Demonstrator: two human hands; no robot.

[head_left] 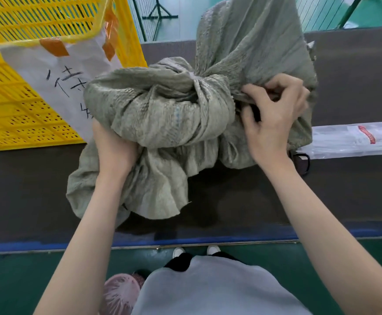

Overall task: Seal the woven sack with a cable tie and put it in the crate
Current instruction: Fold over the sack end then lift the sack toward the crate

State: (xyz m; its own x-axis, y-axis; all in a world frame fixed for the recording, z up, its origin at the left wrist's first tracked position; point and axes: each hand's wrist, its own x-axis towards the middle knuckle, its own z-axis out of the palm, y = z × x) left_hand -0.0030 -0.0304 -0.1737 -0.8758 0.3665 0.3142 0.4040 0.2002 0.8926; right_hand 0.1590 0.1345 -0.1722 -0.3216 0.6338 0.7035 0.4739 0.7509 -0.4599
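Observation:
A grey-green woven sack (pixel 162 114) lies bunched in the middle of the dark table, its neck gathered where a pale cable tie (pixel 193 76) circles it. My left hand (pixel 112 146) grips the sack's lower left side from beneath. My right hand (pixel 274 114) pinches folds of the sack's fabric on its right side. Loose cloth rises behind my right hand and hangs over the table's near part. The yellow slatted crate (pixel 26 105) stands at the left, tilted toward me, beside the sack.
A white paper with black handwriting (pixel 58 80) is taped with orange tape to the crate's front. A clear bag of cable ties (pixel 353 139) lies at the right. Dark scissor handles (pixel 302 163) stick out under the sack. The table's blue front edge (pixel 208 239) runs below.

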